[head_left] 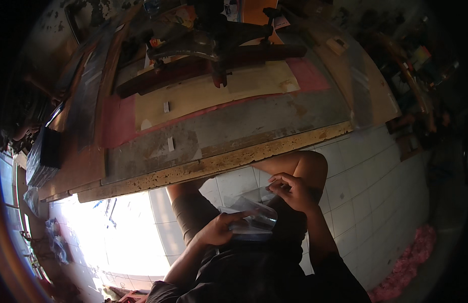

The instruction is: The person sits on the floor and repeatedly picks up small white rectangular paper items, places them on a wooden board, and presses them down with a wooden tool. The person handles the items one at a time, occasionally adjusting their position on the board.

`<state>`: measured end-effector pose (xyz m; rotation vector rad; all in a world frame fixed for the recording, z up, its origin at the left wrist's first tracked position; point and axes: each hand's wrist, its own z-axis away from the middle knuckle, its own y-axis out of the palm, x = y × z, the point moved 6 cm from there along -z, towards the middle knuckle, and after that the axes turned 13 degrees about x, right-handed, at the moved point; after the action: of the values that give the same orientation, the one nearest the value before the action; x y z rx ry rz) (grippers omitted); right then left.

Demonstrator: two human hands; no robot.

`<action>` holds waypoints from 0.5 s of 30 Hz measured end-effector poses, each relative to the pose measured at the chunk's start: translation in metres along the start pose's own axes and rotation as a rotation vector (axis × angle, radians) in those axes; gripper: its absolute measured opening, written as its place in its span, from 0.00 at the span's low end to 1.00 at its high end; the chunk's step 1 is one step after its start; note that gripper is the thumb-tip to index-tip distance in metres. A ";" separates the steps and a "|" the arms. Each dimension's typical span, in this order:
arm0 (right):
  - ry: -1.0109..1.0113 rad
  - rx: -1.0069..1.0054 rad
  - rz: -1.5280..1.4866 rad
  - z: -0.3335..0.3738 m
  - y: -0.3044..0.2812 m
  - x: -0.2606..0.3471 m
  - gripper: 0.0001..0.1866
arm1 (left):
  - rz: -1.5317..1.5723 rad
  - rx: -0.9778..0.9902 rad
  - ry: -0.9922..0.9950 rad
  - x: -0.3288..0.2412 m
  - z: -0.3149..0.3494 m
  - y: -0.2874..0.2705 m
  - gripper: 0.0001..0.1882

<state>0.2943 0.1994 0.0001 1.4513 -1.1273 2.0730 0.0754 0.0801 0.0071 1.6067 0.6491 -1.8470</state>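
Over my lap, my left hand (215,230) grips a small stack of clear plastic sheets (254,222), its index finger stretched across the top. The sheets bend and catch light at their right end. My right hand (292,192) is raised beyond them to the right, above my thigh, with thumb and fingers pinched together. A thin see-through sheet (255,194) reaches its fingertips; its outline is faint. Both hands are below the near edge of the workbench (218,160).
Above the bench stands a dark metal machine frame (213,43) over a yellow board (193,96) on pink sheeting (117,118). Two small pale pieces lie there, one on the board (166,106), another on the grey surface (170,144). A dark plastic-wrapped stack (44,154) sits left; pink plastic (408,262) lies right.
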 end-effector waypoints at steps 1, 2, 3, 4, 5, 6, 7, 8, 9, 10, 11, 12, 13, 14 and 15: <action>0.011 0.104 -0.074 -0.002 -0.002 -0.004 0.07 | -0.004 -0.009 0.040 0.005 -0.001 0.001 0.38; 0.023 0.205 -0.144 -0.004 -0.003 -0.007 0.07 | -0.008 -0.016 0.083 0.010 -0.003 0.001 0.40; 0.158 0.088 0.214 -0.005 -0.013 -0.013 0.08 | -0.019 -0.002 0.058 0.018 -0.005 0.002 0.40; 0.123 0.043 0.301 -0.005 -0.019 -0.010 0.08 | -0.030 0.011 0.032 0.025 -0.007 0.002 0.40; 0.089 0.002 0.387 -0.003 -0.023 -0.007 0.09 | -0.038 0.024 0.005 0.030 -0.008 0.003 0.40; 0.046 -0.034 0.473 -0.008 -0.026 0.007 0.09 | -0.052 0.021 0.005 0.027 -0.009 0.002 0.40; -0.046 0.066 0.209 -0.007 -0.025 0.021 0.09 | -0.065 0.018 0.004 0.023 -0.011 0.001 0.39; -0.046 0.138 0.045 -0.009 -0.030 0.017 0.09 | -0.076 0.021 0.004 0.019 -0.012 0.002 0.39; -0.042 0.204 -0.119 -0.009 -0.040 0.012 0.09 | -0.077 0.012 0.009 0.020 -0.013 0.001 0.41; -0.037 0.269 -0.284 -0.011 -0.045 0.008 0.10 | -0.078 0.003 0.014 0.025 -0.015 0.001 0.43; 0.044 0.093 0.160 -0.017 -0.059 0.006 0.09 | -0.084 -0.006 0.020 0.023 -0.019 -0.002 0.46; 0.056 0.046 0.423 -0.015 -0.058 0.007 0.10 | -0.081 -0.007 0.051 0.020 -0.021 -0.003 0.46; 0.069 -0.002 0.686 -0.011 -0.054 0.008 0.10 | -0.079 -0.008 0.082 0.015 -0.023 -0.004 0.47; 0.075 -0.049 0.947 -0.013 -0.049 0.012 0.11 | -0.079 -0.016 0.110 0.009 -0.025 -0.006 0.47; 0.075 0.029 0.740 -0.016 -0.046 0.061 0.10 | -0.045 -0.061 0.088 0.010 -0.022 -0.009 0.48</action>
<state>0.2913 0.2319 0.0715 1.0336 -1.8011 2.5833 0.0837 0.1007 -0.0066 1.6531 0.7787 -1.7785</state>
